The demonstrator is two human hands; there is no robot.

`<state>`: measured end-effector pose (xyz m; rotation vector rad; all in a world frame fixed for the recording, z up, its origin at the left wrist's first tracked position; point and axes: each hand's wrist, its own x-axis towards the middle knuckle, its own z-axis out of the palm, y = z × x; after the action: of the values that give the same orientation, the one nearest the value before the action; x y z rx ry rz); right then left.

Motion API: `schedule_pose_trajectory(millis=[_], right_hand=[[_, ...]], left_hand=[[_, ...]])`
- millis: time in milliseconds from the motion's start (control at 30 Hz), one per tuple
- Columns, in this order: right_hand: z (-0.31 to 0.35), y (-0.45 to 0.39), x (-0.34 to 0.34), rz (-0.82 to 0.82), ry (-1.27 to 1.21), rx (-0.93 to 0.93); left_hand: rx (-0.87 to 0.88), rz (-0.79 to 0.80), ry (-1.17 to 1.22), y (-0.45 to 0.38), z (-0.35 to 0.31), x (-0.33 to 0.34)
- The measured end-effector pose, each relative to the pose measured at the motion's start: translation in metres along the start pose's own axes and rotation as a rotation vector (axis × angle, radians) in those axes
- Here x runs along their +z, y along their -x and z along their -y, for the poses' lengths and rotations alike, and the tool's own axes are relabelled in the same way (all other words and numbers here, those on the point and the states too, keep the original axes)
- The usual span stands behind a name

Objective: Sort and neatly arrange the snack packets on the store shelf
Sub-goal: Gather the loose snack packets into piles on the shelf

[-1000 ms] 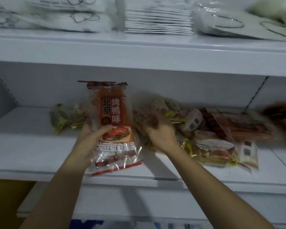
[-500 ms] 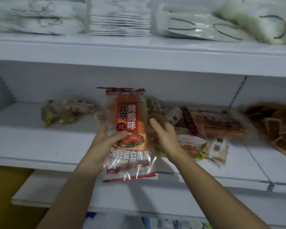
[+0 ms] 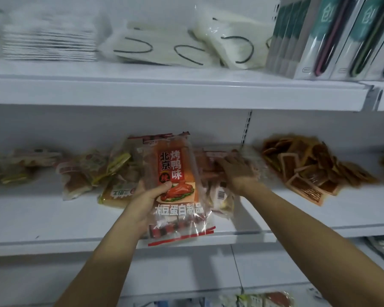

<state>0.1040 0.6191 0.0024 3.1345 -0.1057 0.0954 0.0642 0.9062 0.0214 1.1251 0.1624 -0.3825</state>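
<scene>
My left hand [image 3: 145,199] grips a tall orange snack packet [image 3: 175,173] with a roast duck picture, held upright in front of the white middle shelf [image 3: 53,218]. My right hand [image 3: 238,172] reaches over a red-brown clear packet [image 3: 211,160] lying on the shelf just right of it; its fingers rest on the packet, blurred by motion. A heap of yellow-green and orange packets [image 3: 111,173] lies to the left. A pile of small brown sachets [image 3: 308,167] lies to the right.
The upper shelf [image 3: 186,91] carries stacked white items, bagged white goods [image 3: 186,45] and boxed green-and-white products [image 3: 341,38]. A slotted upright [image 3: 246,127] splits the back wall. More packets show on a lower shelf [image 3: 264,300]. Green packets [image 3: 0,169] lie at far left.
The view has swung to the right. My right hand has moved from beside the held packet further right onto the red-brown packet. My left hand still holds the orange packet upright.
</scene>
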Motion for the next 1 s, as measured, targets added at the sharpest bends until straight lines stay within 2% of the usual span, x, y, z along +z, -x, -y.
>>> schedule_pose_trajectory(millis=[67, 233, 300, 400, 467, 600, 733, 800, 867, 933, 1000], right_hand=[[-0.004, -0.006, -0.008, -0.096, -0.035, -0.013], [-0.013, 0.023, -0.025, -0.665, -0.27, 0.031], [-0.015, 0.035, -0.029, -0.785, -0.368, -0.002], [-0.015, 0.045, -0.035, -0.784, -0.492, -0.098], [-0.009, 0.05, -0.045, -0.785, -0.571, -0.139], [0.004, 0.06, -0.062, -0.883, -0.645, -0.311], [0.001, 0.059, -0.055, -0.754, -0.765, -0.432], [-0.003, 0.055, -0.049, -0.727, -0.79, -0.461], [-0.005, 0.053, -0.045, -0.728, -0.846, -0.46], [-0.008, 0.054, -0.044, -0.675, -0.947, -0.442], [-0.016, 0.053, -0.04, -0.606, -1.022, -0.41]], left_hand=[[-0.019, -0.002, -0.014, -0.005, -0.002, 0.002], [-0.079, 0.017, -0.064, -0.018, -0.01, -0.01], [-0.098, 0.004, -0.107, -0.024, -0.018, -0.015], [-0.134, 0.006, -0.201, -0.031, -0.027, -0.01], [-0.173, 0.068, -0.218, -0.035, -0.032, -0.001], [-0.17, 0.119, -0.189, -0.039, -0.036, 0.012], [-0.16, -0.013, -0.059, -0.041, -0.034, 0.01], [-0.152, -0.015, -0.034, -0.032, -0.034, 0.026], [-0.166, 0.049, -0.033, -0.022, -0.034, 0.041], [-0.204, 0.134, -0.039, -0.024, -0.023, 0.044], [-0.166, 0.188, 0.032, -0.031, -0.019, 0.044]])
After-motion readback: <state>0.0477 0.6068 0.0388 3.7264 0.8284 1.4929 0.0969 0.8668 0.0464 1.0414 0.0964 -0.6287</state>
